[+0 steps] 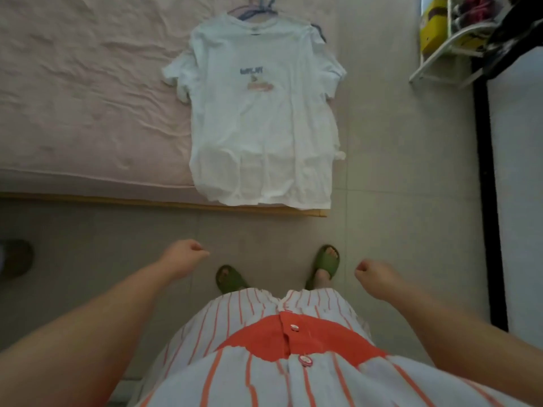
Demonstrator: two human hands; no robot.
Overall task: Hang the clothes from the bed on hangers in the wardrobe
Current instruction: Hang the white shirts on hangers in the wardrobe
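Your left hand (pixel 186 255) was curled into a loose fist, holding nothing, above the floor (pixel 396 171). Your right hand (pixel 374 274) was the same, fingers folded in and empty. Between them your feet stood in green slippers (pixel 324 264). Ahead, a white T-shirt (pixel 261 118) lay flat on the pink bed (pixel 88 98), at its right edge, hem hanging over the near side. Hangers (pixel 255 10) lay by its collar. A white rack (pixel 440 48) stood at the far right.
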